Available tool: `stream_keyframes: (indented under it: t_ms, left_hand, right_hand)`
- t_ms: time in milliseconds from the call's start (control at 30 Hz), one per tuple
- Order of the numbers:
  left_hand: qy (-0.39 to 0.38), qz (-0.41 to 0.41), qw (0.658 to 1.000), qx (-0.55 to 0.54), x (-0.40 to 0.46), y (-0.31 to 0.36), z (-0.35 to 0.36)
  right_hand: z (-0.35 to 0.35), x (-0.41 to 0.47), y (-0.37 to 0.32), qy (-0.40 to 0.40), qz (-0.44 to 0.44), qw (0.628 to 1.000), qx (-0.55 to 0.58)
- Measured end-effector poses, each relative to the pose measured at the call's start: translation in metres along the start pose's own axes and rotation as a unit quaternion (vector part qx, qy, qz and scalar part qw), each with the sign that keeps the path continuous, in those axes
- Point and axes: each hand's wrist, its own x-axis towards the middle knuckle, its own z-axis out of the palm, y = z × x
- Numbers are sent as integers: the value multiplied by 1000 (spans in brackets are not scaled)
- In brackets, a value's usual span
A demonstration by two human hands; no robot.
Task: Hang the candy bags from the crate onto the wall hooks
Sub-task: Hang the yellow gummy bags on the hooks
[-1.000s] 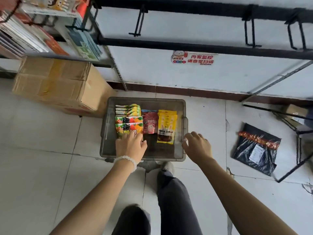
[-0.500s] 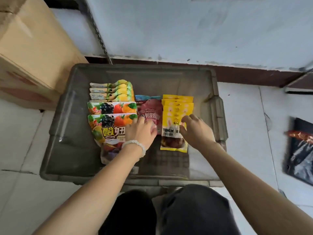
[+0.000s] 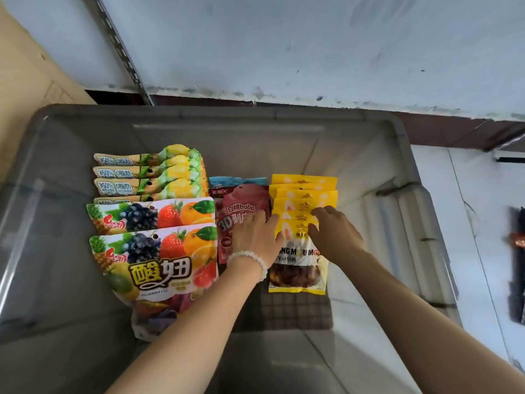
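A grey plastic crate [image 3: 227, 112] on the floor holds rows of candy bags. Yellow bags [image 3: 301, 195] lie overlapped right of centre, a dark red bag [image 3: 241, 201] beside them, fruit-print bags [image 3: 159, 251] at the left, and green-and-yellow bags [image 3: 159, 172] behind those. My left hand [image 3: 255, 237], with a white bead bracelet, lies flat across the red bag, its fingertips at the left edge of the yellow stack. My right hand [image 3: 335, 234] rests on the right side of the yellow stack, fingers bent down onto a bag. Neither hand has lifted a bag. No wall hooks are in view.
A cardboard box [image 3: 25, 66] stands against the crate's left side. A slotted metal upright [image 3: 125, 52] runs down the white wall behind the crate. A black plastic bag [image 3: 517, 265] lies on the tiled floor at the right.
The view has dropped and closed in on the crate. My left hand slid from the fruit-print bags across to the red bag, and my right hand came from the crate's rim onto the yellow stack.
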Motion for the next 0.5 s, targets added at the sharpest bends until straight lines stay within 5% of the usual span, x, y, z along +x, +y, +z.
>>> stream_keyframes:
  t_ms: [500]
  left_hand:
    - [-56, 21, 996, -70, 12, -4, 49]
  right_hand:
    - [19, 26, -2, 25, 11, 999, -37]
